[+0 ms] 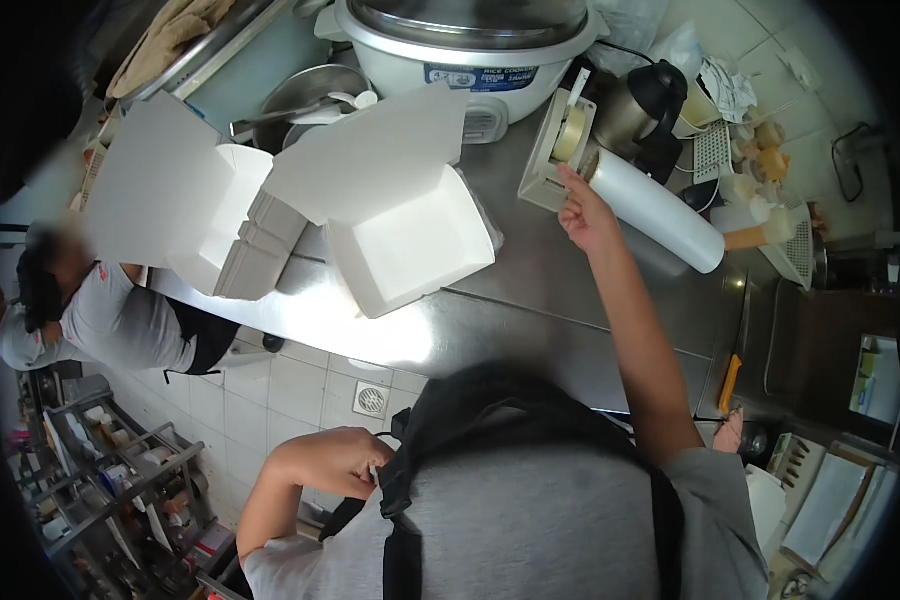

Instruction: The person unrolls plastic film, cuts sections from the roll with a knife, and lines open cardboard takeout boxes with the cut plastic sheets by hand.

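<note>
At R hand (587, 218) — tape disp. (543, 182)

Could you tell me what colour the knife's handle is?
The knife handle is orange, per head view.

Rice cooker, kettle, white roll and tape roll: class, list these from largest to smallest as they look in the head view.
1. Rice cooker
2. Kettle and white roll: too alike to rank; the roll looks longer but slimmer
3. Tape roll
</note>
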`<state>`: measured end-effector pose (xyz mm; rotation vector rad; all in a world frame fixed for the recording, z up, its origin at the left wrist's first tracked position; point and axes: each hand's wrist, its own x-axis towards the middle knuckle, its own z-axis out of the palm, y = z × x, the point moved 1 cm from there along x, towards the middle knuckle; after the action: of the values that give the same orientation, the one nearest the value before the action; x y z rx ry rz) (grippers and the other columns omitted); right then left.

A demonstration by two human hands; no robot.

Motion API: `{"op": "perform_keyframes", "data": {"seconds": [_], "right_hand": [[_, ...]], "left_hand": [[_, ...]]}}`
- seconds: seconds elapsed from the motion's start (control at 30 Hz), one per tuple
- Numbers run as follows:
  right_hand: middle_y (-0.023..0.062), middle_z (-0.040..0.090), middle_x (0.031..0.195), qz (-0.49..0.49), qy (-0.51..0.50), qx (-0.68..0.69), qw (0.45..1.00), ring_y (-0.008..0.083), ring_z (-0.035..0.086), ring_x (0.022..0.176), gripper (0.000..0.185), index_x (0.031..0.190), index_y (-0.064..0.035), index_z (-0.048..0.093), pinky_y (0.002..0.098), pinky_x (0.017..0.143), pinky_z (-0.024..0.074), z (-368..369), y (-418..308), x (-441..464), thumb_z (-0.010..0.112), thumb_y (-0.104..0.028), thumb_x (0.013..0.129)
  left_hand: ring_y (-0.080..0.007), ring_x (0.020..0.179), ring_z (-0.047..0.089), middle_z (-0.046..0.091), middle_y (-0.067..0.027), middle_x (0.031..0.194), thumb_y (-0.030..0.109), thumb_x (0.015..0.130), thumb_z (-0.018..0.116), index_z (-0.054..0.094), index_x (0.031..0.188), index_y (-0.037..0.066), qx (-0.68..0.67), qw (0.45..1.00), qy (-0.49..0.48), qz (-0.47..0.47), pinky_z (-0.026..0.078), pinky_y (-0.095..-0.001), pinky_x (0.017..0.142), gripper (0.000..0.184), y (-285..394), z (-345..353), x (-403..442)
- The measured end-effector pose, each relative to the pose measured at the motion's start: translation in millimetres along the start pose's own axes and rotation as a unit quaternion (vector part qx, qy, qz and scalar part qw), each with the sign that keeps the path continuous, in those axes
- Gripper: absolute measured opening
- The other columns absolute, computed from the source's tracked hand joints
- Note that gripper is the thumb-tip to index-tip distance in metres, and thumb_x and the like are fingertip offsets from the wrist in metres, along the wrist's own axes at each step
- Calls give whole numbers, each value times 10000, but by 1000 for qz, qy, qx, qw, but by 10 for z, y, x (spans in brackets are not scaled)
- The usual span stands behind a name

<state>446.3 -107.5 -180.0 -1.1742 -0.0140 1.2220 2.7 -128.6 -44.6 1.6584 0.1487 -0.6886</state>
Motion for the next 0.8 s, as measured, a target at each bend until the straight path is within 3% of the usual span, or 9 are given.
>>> {"op": "perform_keyframes", "data": {"seconds": [0.1, 0.3, 0.4, 0.53, 0.6, 0.7, 0.8], "right_hand": [[-71, 471, 756, 1, 111, 80, 991, 43, 402, 607, 280, 1081, -117, 661, 205, 608, 400, 170, 59, -20, 775, -210, 843], [-64, 490, 736, -70, 78, 99, 990, 74, 481, 744, 229, 999, -155, 672, 263, 814, 451, 134, 257, -18, 793, -254, 832], [-60, 525, 820, -99, 60, 107, 988, 78, 503, 803, 229, 1011, -168, 675, 278, 869, 432, 156, 310, -107, 778, -288, 845], [-19, 566, 992, -83, 4, 75, 994, 131, 515, 1020, 291, 1107, -163, 659, 323, 1013, 363, 8, 415, -47, 734, -326, 878], [7, 570, 1080, -69, 29, 65, 995, 165, 494, 1146, 321, 1149, -156, 640, 349, 1078, 316, 93, 445, -133, 714, -333, 892], [44, 516, 1308, -51, 2, 57, 997, 233, 388, 1325, 492, 1314, -116, 549, 380, 1149, 220, 19, 541, -54, 664, -386, 919], [57, 507, 1338, -2, -29, 65, 997, 271, 363, 1358, 486, 1329, -124, 536, 413, 1161, 204, -44, 588, -29, 653, -371, 927]], "left_hand": [[-320, 663, 648, 605, -145, 621, 113, 604, 704, 572, 707, -16, 63, 997, 47, 9, 473, -397, 560, 211, 168, 12, -4], [-331, 676, 649, 639, -142, 659, 171, 573, 737, 599, 664, 3, 164, 974, 138, -76, 477, -434, 580, 235, -16, 211, 169], [-306, 612, 626, 634, -141, 659, 180, 607, 758, 591, 663, -1, 98, 975, 194, -34, 468, -397, 551, 253, -136, 233, 243], [-180, 535, 566, 578, -57, 595, 157, 677, 763, 581, 689, -5, -60, 996, 3, 67, 440, -316, 511, 245, -289, 109, 322], [-121, 519, 521, 538, -9, 575, 141, 707, 757, 580, 706, -9, -176, 978, -44, 105, 418, -285, 496, 232, -425, 207, 373], [-76, 536, 498, 525, 27, 593, 103, 745, 729, 596, 732, -17, -226, 947, -192, 123, 402, -279, 492, 180, -432, 62, 291], [-100, 562, 515, 551, -18, 617, 96, 779, 697, 617, 774, -17, -189, 960, -176, 106, 420, -289, 530, 138, -362, 61, 278]]}}
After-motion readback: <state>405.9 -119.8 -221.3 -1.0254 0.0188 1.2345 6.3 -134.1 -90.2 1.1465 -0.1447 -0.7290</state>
